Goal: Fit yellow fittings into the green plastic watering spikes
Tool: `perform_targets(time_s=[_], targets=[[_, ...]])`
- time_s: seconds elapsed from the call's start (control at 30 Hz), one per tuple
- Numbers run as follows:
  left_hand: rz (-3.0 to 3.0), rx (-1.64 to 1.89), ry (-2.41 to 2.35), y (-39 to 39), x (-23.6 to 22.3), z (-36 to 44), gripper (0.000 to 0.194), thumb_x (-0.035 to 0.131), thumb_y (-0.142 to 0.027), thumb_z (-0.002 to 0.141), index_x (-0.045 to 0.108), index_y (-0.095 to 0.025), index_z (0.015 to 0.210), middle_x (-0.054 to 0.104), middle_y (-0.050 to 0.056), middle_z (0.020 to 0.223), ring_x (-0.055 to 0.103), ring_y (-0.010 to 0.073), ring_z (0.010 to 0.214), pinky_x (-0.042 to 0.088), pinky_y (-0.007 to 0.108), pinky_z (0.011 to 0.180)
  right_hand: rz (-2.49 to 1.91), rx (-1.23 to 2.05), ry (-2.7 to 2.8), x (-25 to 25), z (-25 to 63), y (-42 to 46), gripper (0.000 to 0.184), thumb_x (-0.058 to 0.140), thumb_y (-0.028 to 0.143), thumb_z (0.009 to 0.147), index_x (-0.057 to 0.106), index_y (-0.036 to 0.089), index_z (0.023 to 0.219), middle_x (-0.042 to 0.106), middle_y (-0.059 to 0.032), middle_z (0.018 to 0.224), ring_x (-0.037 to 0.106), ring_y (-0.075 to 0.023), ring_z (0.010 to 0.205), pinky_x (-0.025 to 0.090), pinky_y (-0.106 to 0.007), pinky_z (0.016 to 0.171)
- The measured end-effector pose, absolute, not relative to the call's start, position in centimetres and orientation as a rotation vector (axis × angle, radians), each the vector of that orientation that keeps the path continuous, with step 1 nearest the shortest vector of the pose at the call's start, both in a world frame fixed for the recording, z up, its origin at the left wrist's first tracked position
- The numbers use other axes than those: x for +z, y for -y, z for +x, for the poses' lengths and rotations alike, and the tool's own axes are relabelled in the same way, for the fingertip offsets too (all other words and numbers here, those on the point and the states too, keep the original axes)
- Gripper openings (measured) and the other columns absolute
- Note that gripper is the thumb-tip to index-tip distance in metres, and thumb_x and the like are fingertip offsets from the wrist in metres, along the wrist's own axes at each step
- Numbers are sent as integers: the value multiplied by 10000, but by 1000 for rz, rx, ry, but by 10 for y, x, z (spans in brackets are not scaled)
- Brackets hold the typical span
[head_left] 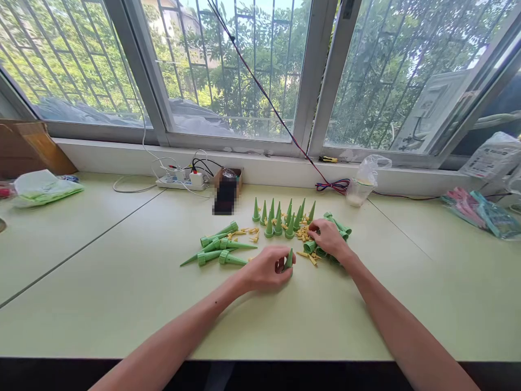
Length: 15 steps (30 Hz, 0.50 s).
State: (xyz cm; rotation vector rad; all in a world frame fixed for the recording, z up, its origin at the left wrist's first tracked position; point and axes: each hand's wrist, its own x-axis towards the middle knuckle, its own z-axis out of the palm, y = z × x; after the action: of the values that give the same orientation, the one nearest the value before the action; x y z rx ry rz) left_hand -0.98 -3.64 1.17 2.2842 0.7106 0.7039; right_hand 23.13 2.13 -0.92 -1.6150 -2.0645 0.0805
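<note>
My left hand [271,267] is closed around a green plastic cone [288,258], which stands point up on the table. Over a heap of small yellow plastic pieces [303,234] is my right hand [326,235], its fingertips pinched together among them; whether a piece is between them is hidden. Several green cones [278,221] stand upright in a cluster behind my hands. Green spikes with ribbed collars [220,244] lie in a pile to the left, a few yellow pieces beside them. Hollow green tubes [343,228] lie beside and partly under my right hand.
A power strip [181,183] with plugs and a small open box [233,175] sit along the back. Behind to the right stand a plastic-bagged cup [360,187] and a bundled cable [332,186]. Packaged bags [484,212] lie far right, a green-white packet [45,188] far left.
</note>
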Motion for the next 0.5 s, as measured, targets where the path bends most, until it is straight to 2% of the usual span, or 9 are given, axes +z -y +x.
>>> perform_targets(time_s=[0.3, 0.5], targets=[[2294, 737, -718, 35, 9, -9, 107, 523, -125, 748, 581, -166, 829, 555, -10, 705, 459, 81, 559, 393, 199, 532, -1529, 112, 1983, -8, 228, -20, 119, 537, 171, 851, 614, 169, 760, 670, -73, 823, 589, -207, 770, 424, -316, 746], [2280, 778, -752, 33, 9, -9, 102, 522, -127, 759, 572, -169, 838, 520, -27, 658, 449, 82, 552, 388, 197, 530, -1469, 120, 1885, -6, 224, -18, 150, 471, 228, 898, 558, 179, 785, 651, -66, 774, 576, -207, 713, 425, -318, 681]])
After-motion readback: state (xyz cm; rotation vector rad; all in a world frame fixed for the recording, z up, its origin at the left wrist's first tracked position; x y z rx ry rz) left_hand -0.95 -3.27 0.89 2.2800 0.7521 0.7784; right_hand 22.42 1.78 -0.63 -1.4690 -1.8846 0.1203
